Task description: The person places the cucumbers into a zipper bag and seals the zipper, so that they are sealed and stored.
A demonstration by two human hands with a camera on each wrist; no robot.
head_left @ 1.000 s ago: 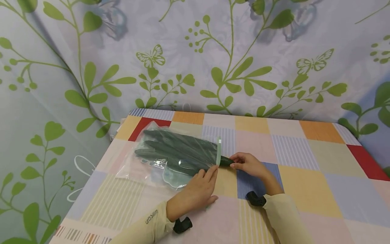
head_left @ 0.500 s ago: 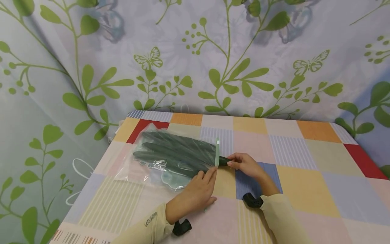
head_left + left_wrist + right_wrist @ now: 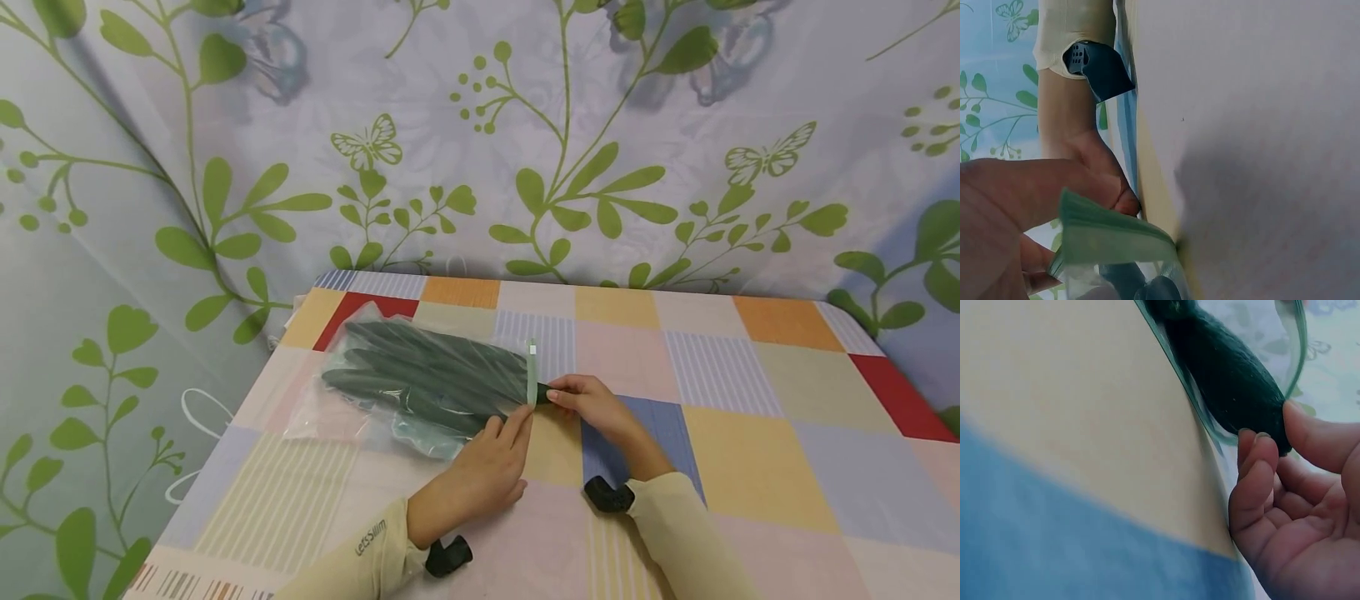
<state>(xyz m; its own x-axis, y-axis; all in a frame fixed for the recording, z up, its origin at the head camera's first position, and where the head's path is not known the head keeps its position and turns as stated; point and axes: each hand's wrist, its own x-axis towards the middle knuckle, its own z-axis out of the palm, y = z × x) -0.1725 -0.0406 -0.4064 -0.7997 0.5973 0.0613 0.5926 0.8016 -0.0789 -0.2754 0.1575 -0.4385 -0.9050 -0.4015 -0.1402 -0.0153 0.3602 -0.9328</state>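
Note:
A clear plastic zip bag (image 3: 302, 425) with a pale green closure strip (image 3: 532, 367) lies on the table, holding several long dark green cucumbers (image 3: 427, 367). My left hand (image 3: 483, 468) pinches the near end of the strip, at the bag's mouth; the left wrist view has the green edge (image 3: 1116, 228) between thumb and fingers. From the right, my right hand (image 3: 600, 417) pinches the tip of one cucumber (image 3: 1229, 375) with thumb and fingertips. Most of that cucumber is inside the bag, and only its end sticks out of the mouth.
A patchwork-patterned cloth (image 3: 750, 467) covers the table. Behind it hangs a curtain (image 3: 420, 75) with green leaves and butterflies. Black wrist cameras (image 3: 609, 495) sit at both cuffs. A white cord (image 3: 197, 417) shows beyond the table's left edge.
My right hand has moved left, pushing the cucumber deeper into the bag, so less of it sticks out. The left hand keeps its hold on the bag's edge.

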